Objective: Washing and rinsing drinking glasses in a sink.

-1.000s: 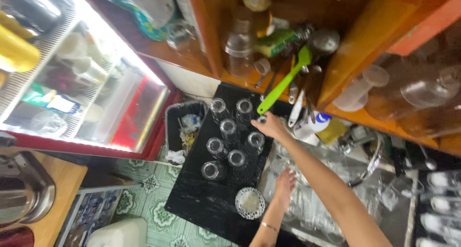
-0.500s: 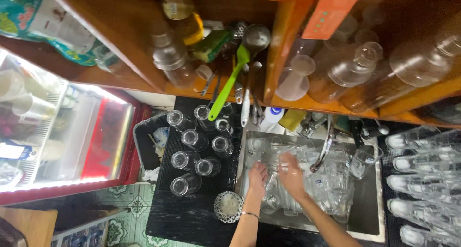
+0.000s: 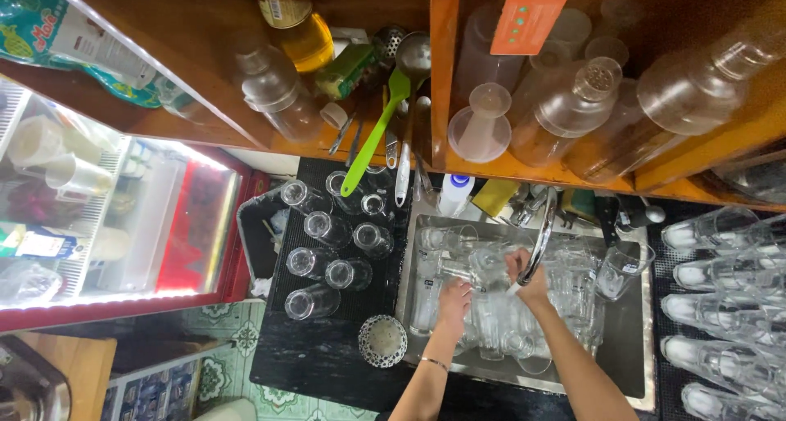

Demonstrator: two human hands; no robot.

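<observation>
A steel sink (image 3: 630, 364) is packed with clear drinking glasses (image 3: 573, 294). Both my hands are inside it. My right hand (image 3: 528, 280) is just under the curved tap (image 3: 540, 237) and grips a clear glass (image 3: 487, 265) lying on its side. My left hand (image 3: 454, 298) is lower left of it, fingers down among the glasses in the sink; whether it holds one is unclear. On the black counter (image 3: 327, 364) left of the sink stand several washed glasses (image 3: 327, 245) in rows.
A small round patterned strainer (image 3: 382, 341) lies by the sink's left edge. More glasses (image 3: 720, 306) lie in rows at the right. Overhead, wooden shelves (image 3: 438, 77) hold plastic bottles, a green spatula (image 3: 372, 139) and ladles. A lit display fridge (image 3: 164, 225) stands left.
My right hand has come back from the glasses on the counter into the sink beside my left hand. The view has swung right over the sink.
</observation>
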